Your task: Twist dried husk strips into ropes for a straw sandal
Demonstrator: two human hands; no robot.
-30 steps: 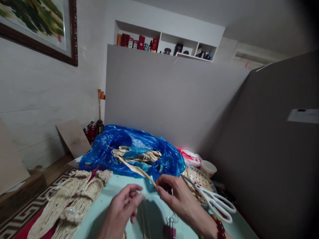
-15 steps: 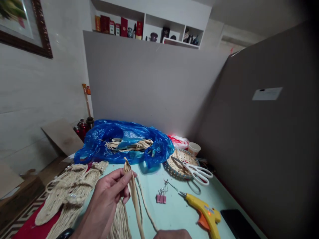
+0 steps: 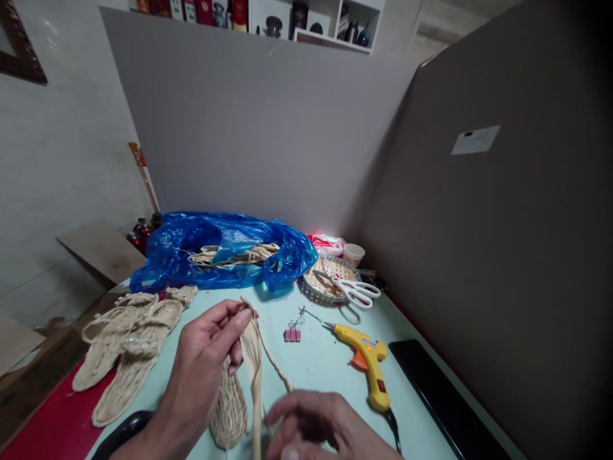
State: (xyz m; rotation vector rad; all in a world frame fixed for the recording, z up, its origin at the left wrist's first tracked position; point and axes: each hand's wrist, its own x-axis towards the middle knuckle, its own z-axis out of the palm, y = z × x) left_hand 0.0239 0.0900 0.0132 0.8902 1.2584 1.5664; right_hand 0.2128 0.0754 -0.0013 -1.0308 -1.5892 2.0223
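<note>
Above the woven sole (image 3: 230, 409), our left hand (image 3: 205, 364) pinches the straw strip (image 3: 252, 358) near its top; our right hand (image 3: 316, 425), blurred and cut off, grip on strip indiscernible.

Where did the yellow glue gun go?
In the head view, the yellow glue gun lies on the pale green table, right of the pink clips and in front of the white scissors.
</note>
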